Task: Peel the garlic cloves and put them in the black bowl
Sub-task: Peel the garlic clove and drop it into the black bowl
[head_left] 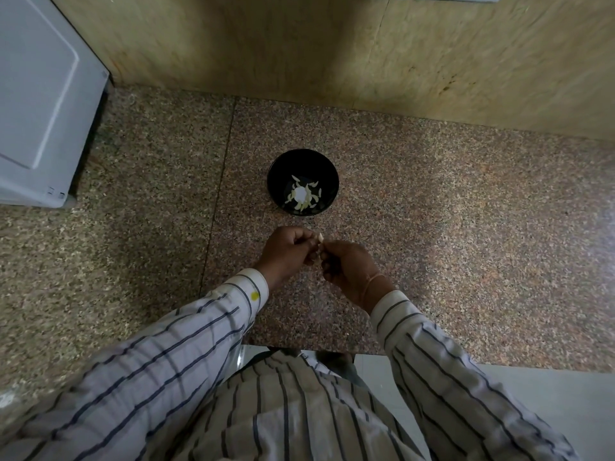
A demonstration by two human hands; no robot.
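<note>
1 bowl (278, 168) | garlic bits (306, 197) inside, too small to count | 1 clove (320, 239) pinched between left hand (289, 249) + right hand (347, 266) | long axis toward bowl

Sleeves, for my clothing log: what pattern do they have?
The sleeves are pale with thin dark stripes; head view shows it.

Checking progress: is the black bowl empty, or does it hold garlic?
Not empty. The black bowl holds a scatter of pale garlic cloves on its bottom, far from full.
</note>
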